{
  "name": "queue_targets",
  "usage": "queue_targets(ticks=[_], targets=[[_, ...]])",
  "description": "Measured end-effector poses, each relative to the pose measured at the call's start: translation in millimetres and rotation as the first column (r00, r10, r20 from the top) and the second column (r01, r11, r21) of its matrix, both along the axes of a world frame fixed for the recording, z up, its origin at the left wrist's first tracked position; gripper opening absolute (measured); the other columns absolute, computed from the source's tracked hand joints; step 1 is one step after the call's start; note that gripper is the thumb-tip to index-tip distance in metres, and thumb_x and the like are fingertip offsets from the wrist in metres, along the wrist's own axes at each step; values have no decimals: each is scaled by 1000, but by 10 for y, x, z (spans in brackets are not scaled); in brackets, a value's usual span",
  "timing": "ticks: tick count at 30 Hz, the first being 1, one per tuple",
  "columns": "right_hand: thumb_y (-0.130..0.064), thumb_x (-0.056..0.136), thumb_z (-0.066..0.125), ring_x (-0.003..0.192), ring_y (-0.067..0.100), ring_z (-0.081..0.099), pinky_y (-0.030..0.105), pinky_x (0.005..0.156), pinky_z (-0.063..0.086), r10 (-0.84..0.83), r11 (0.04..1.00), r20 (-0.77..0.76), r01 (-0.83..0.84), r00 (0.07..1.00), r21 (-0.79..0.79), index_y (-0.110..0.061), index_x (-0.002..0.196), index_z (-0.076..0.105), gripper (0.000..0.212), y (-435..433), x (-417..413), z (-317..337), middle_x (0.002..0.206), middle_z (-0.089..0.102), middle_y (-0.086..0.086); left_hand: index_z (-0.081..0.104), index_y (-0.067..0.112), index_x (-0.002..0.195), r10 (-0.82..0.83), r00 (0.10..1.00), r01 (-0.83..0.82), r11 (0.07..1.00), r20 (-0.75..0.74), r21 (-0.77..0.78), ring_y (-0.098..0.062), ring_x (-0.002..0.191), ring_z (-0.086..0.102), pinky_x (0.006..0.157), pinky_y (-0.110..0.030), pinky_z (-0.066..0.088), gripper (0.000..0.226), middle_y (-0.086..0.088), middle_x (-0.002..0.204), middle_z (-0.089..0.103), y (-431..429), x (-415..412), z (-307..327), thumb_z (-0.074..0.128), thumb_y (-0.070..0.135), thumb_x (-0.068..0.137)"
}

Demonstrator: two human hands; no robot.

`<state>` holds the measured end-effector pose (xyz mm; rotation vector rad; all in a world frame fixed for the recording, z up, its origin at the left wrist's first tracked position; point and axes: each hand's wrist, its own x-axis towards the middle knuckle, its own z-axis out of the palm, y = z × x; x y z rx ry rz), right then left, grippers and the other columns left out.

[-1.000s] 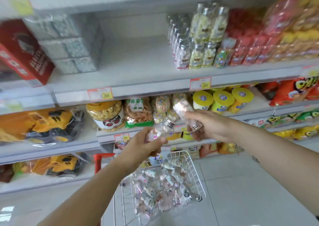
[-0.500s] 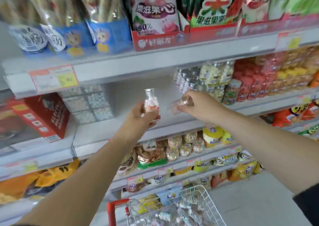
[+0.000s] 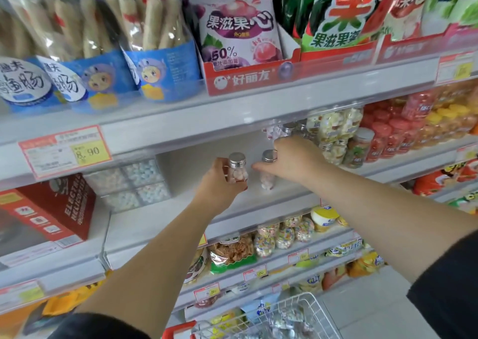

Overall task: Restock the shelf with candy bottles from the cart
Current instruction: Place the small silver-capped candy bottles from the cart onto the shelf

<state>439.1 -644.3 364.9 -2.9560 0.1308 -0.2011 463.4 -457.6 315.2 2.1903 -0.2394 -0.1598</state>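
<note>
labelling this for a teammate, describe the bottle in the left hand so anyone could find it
Find the white shelf under the 8.90 price tag. At its middle, two clear silver-capped bottles are held upright. The left candy bottle, in the left hand, is it; the right hand grips the right candy bottle.

Blue-labelled sausage packs [image 3: 155, 41] stand up top; a red box [image 3: 51, 209] sits left; a price tag [image 3: 66, 151] reads 8.90.

Black left sleeve [image 3: 98, 325] and black right sleeve [image 3: 450, 287]; forearms bare.
</note>
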Motion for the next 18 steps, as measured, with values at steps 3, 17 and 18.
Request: queue_targets(ticks=[3,17,18], targets=[[-62,76,71,104,20,61,26,75,41,74,988,-17,-70,997,139,-18,132,54,73,-38,-18,22,113,65,-3,44,26,114,-9,1000,9,1000,-5,30,-18,94,64,88,-42,53,58,3,106,65,-8,5,-76,85,30,73],[-20,89,70,87,20,70,41,82,58,21,799,27,-33,999,601,-11,121,62,35,76,133,-302,103,72,3,62,25,118,-200,980,197,971,11,133,-3,98,65,88,-23,49,45,15,105,67,170,-89,-18,80,34,79],[-17,91,68,87,22,72,43,83,59,21,750,-1,-15,1000,661,-9,130,58,41,60,101,-324,106,72,6,63,25,118,-210,978,206,967,13,151,-2,97,64,86,-21,48,43,15,105,67,174,-86,-21,79,33,80]])
